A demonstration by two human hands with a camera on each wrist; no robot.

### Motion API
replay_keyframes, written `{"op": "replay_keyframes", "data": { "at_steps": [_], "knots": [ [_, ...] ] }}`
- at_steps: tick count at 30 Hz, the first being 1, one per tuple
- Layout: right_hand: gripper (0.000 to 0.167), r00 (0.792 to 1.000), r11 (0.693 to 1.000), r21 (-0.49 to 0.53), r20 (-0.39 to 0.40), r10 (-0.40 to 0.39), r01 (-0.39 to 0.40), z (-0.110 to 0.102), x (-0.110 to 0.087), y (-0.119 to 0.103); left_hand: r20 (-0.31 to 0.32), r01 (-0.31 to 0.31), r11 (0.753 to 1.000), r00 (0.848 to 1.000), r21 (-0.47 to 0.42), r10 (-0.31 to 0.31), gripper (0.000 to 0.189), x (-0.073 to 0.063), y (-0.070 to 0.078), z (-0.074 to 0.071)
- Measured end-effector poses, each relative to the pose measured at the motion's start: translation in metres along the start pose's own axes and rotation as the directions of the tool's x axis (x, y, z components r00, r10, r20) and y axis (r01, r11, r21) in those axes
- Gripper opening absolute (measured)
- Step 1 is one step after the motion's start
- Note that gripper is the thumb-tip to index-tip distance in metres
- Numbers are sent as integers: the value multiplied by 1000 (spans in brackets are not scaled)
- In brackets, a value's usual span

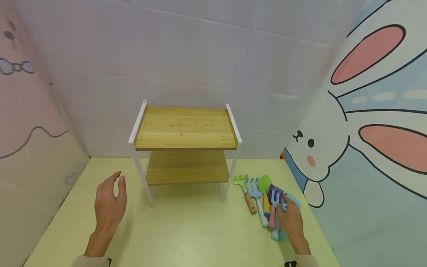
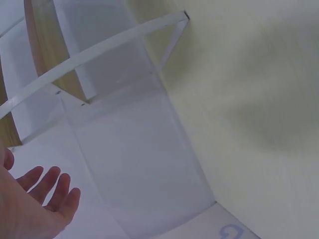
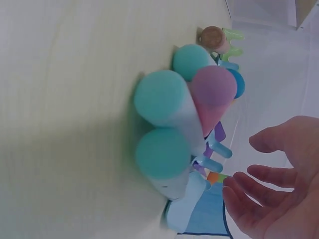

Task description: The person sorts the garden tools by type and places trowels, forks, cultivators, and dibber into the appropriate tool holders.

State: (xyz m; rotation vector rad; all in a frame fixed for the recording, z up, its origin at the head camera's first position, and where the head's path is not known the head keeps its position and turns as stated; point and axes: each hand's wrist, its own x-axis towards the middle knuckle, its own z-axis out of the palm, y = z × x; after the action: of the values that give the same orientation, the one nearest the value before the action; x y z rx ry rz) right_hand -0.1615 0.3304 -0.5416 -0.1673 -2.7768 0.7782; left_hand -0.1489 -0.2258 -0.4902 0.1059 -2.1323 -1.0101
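Several toy garden tools lie bunched on the table's right side. Among them are a green rake with a wooden handle (image 1: 249, 203), a light blue fork (image 1: 259, 205), a green shovel (image 1: 265, 183) with a yellow handle, a purple-headed tool with a pink handle (image 1: 272, 218), another blue fork (image 1: 275, 196) and a pale blue tool (image 1: 294, 199) partly hidden by my hand. My right hand (image 1: 292, 220) hovers over the rightmost tools, fingers loosely bent and thumb apart; the right wrist view shows nothing gripped. On the left, my left hand (image 1: 109, 207) is raised above the table, holding nothing.
A two-tier shelf (image 1: 186, 128) with wooden boards and a white frame stands at the table's back middle. A white sheet (image 1: 200, 55) hangs behind. A rabbit-printed panel (image 1: 373, 207) borders the right side, a pink and cream panel (image 1: 30, 178) the left.
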Motion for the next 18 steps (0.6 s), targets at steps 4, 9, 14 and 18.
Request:
{"op": "replay_keyframes", "data": {
  "at_steps": [4,9,14,18],
  "knots": [
    [40,1000,1000,-18,-26,17,-17,0,-5,7,-19,-35,997,999,-64,34,28,4,9,2],
    [41,998,998,-23,-22,54,-55,-3,-11,18,-47,-110,981,993,-159,104,25,8,19,10],
    [42,995,994,-37,4,103,-103,-2,-14,24,-64,-137,964,990,-230,126,26,10,26,16],
    [44,991,991,-37,27,130,-129,-1,-17,28,-68,-130,956,991,-263,117,27,11,30,19]
  ]
}}
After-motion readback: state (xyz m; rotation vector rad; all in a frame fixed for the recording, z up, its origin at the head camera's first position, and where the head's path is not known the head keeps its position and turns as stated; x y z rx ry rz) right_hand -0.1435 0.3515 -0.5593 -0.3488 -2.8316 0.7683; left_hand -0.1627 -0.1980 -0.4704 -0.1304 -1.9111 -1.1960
